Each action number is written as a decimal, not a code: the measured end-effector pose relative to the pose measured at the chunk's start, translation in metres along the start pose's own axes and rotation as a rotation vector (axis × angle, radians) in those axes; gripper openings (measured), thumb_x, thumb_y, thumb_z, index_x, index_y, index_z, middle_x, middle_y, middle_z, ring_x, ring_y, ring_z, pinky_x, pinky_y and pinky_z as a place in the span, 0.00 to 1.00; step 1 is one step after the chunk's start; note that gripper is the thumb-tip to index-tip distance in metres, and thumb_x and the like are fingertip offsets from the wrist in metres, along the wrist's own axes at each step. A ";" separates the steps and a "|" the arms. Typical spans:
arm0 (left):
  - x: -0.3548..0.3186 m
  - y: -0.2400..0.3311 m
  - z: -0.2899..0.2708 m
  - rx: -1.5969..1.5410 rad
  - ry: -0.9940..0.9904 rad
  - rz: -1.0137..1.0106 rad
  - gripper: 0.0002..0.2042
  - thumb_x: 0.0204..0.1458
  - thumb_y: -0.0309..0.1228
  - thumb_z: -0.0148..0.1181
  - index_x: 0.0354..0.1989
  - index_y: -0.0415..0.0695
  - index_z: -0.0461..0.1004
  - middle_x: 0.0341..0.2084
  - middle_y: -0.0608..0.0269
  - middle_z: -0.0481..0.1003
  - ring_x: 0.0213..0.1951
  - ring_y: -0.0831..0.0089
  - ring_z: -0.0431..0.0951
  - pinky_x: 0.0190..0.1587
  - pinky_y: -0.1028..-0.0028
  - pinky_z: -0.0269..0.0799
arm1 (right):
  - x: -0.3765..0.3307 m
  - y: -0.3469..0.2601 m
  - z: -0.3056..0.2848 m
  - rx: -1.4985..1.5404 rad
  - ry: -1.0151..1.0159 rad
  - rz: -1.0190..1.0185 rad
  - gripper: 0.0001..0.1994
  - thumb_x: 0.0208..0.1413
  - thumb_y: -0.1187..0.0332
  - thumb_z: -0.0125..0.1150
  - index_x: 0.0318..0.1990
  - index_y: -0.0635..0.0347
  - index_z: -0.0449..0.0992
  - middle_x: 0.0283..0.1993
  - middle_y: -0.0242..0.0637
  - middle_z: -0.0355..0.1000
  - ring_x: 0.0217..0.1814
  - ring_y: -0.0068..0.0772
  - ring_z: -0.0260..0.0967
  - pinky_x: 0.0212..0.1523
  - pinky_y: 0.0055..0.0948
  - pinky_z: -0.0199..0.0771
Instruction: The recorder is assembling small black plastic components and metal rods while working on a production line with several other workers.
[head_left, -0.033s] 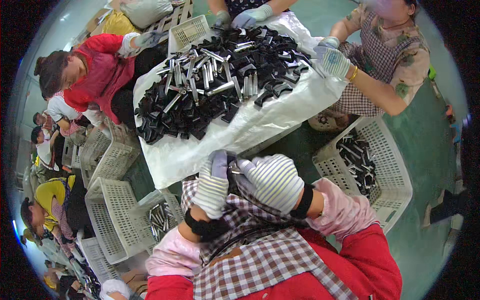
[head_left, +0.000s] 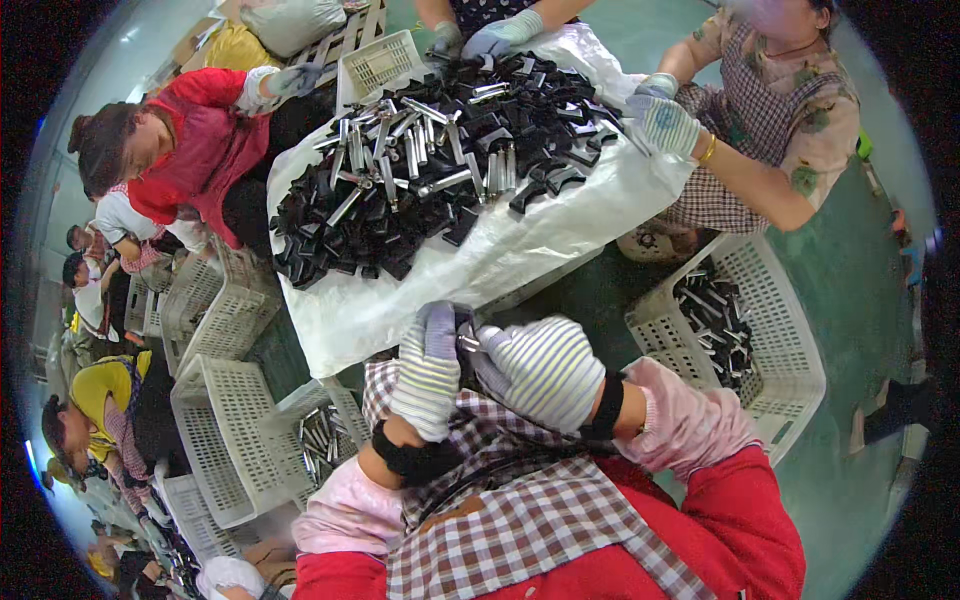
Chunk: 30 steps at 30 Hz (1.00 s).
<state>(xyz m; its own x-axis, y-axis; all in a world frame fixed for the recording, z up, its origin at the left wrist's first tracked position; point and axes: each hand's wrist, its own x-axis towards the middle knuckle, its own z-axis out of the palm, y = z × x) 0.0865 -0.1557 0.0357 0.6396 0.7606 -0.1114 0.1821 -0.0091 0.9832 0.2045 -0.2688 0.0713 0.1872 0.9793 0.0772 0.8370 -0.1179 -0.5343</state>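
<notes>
In the head view, I'm taking the white sheet as my landmark. Just off its near edge, the left hand and the right hand, both in striped gloves, are meeting over a small metal-bright part. I'm seeing the fingers of both curling in and pinching it between them; the gloves are hiding most of its shape, so I cannot tell which hand is bearing the firmer grip.

On the middle of the sheet, a heap of black and metal pieces is spreading wide. Right of the sheet, a white crate is holding similar mixed pieces; left of its near corner, a smaller crate is holding metal ones. At the sheet's right edge, a co-worker's gloved hand is hanging over the cloth.

For handling this part well, I'm judging that one hand should be doing the steadying while the other is making small, square movements. I'd be favouring fingertips over a full fist, since the gloves are dulling touch and the smooth metal is likely to slip. I'd also be tilting the knuckles aside, because they are blocking my sight of the contact.
</notes>
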 end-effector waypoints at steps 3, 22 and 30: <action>-0.008 0.011 -0.001 0.074 -0.048 0.005 0.17 0.64 0.41 0.43 0.38 0.40 0.74 0.29 0.64 0.73 0.32 0.78 0.69 0.39 0.75 0.67 | -0.006 0.004 0.011 0.085 0.067 -0.080 0.11 0.54 0.62 0.56 0.28 0.60 0.70 0.23 0.47 0.70 0.25 0.51 0.70 0.25 0.43 0.70; -0.008 0.013 -0.024 0.112 -0.035 0.130 0.13 0.64 0.35 0.45 0.40 0.38 0.74 0.30 0.60 0.74 0.32 0.75 0.70 0.39 0.75 0.67 | 0.010 -0.005 0.026 0.827 -0.060 0.219 0.19 0.60 0.55 0.54 0.36 0.66 0.76 0.26 0.43 0.73 0.26 0.32 0.71 0.29 0.32 0.71; -0.020 0.008 -0.019 -0.025 0.180 0.066 0.14 0.64 0.37 0.44 0.40 0.40 0.74 0.27 0.70 0.72 0.27 0.84 0.65 0.33 0.80 0.64 | 0.010 -0.010 0.019 0.161 0.078 -0.111 0.16 0.57 0.55 0.55 0.30 0.61 0.74 0.22 0.44 0.72 0.22 0.42 0.72 0.24 0.39 0.70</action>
<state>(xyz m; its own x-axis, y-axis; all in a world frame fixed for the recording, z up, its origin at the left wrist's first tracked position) 0.0608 -0.1586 0.0486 0.5049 0.8629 -0.0206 0.1239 -0.0488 0.9911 0.1885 -0.2543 0.0614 0.1428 0.9682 0.2053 0.7631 0.0244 -0.6459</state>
